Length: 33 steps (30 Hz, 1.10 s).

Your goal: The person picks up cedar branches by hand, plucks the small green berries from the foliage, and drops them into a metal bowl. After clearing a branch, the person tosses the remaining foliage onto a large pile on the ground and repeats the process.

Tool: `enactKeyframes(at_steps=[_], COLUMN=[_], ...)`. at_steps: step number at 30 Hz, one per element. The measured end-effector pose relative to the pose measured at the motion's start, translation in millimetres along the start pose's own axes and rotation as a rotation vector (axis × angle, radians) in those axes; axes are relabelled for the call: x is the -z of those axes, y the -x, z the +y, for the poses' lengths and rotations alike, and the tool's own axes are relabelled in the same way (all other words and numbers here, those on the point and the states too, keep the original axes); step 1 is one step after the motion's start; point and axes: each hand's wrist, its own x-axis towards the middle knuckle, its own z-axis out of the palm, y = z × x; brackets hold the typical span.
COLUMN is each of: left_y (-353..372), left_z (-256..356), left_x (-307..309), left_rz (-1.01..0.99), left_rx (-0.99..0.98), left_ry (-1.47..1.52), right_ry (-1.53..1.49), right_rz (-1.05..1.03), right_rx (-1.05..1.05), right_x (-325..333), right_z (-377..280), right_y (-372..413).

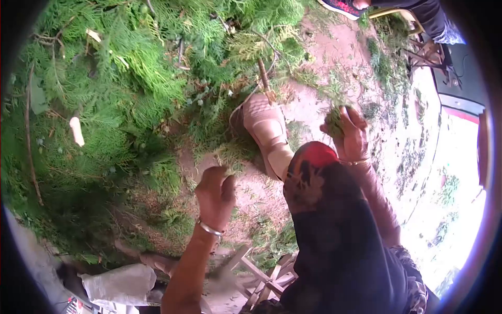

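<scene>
My right hand (353, 138) is closed around a small bunch of green conifer sprigs (333, 121), held above the ground to the right of my sandalled foot (265, 123). My left hand (215, 193), with a silver bangle (210, 228) at the wrist, is curled closed over the littered floor. Whatever lies inside its fingers is hidden. A large heap of feathery green conifer branches (125, 68) spreads across the left and the top. One cut brown stem (263, 76) points toward the toes of my foot.
A wooden folding stool (269, 282) stands low in front of me. Another person's shoe (342, 7) and a stool (426, 55) are at the upper right. Scattered green bits cover the ground. A pale sack (120, 284) lies at the lower left.
</scene>
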Motion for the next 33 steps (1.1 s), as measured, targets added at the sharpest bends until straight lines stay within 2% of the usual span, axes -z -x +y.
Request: enactKeyframes(at_steps=[2, 3, 4, 5, 6, 9, 10, 11, 12, 14, 15, 16, 18, 20, 22, 24, 27, 29, 30, 32, 33], left_y=[-44, -60, -74, -82, -88, -98, -98, -99, -99, -99, -98, -98, -100, -101, -100, -98, -95, -94, -93, -90, -89], left_z=[51, 65, 85, 95, 103, 113, 114, 115, 115, 109, 109, 109, 109, 106, 100, 104, 106, 105, 106, 107, 105], left_x=[14, 17, 22, 18, 14, 4, 3, 2, 0, 2, 3, 5, 3, -1, -9, -14, -19, -25, -27, -35, -37], left_rz=[0.137, 0.125, 0.131, 0.196, 0.172, 0.108, 0.074, 0.133, 0.189, -0.009, -0.068, -0.125, -0.148, -0.176, -0.234, -0.219, -0.209, -0.2, -0.213, -0.152, -0.141], left_rx=[0.038, -0.036, -0.05, -0.136, -0.111, -0.134, -0.074, -0.073, -0.07, 0.142, 0.258, 0.377, 0.439, 0.501, 0.366, 0.398, 0.41, 0.37, 0.415, 0.493, 0.492], left_ry=[0.375, 0.358, 0.461, 0.529, 0.632, 0.61, 0.592, 0.594, 0.598, 0.886, 0.974, 1.059, 1.175, 1.294, 1.176, 1.205, 1.163, 1.06, 1.093, 1.256, 1.243], right_ry=[0.067, 0.089, 0.123, 0.279, 0.435, 0.478, 0.465, 0.592, 0.591, 0.341, 0.027, 0.026, -0.15, -0.153, -0.054, -0.034, 0.652, 0.773, 0.835, 0.739, 0.72], right_rz=[-0.039, -0.056, -0.109, -0.094, -0.074, -0.123, -0.134, -0.129, -0.12, -0.289, -0.252, -0.247, -0.266, -0.246, -0.207, -0.187, 0.072, -0.01, -0.085, -0.092, -0.166], right_rx=[0.136, 0.156, 0.249, 0.272, 0.294, 0.309, 0.295, 0.34, 0.335, 0.007, -0.126, -0.127, -0.261, -0.267, -0.216, -0.193, 0.362, 0.506, 0.588, 0.586, 0.581], right_x=[-45, -60, -60, -69, -80, -93, -92, -92, -87, -77, -81, -78, -74, -77, -74, -68, -63, -57, -54, -56, -55], right_z=[-18, -23, -16, -21, -27, -26, -22, -23, -22, -20, -14, -11, -7, -9, -9, -8, -15, -15, -11, -7, -7], right_y=[2, 4, -2, 2, 8, 22, 24, 26, 25, 20, 24, 25, 25, 27, 27, 28, 29, 35, 37, 37, 36])
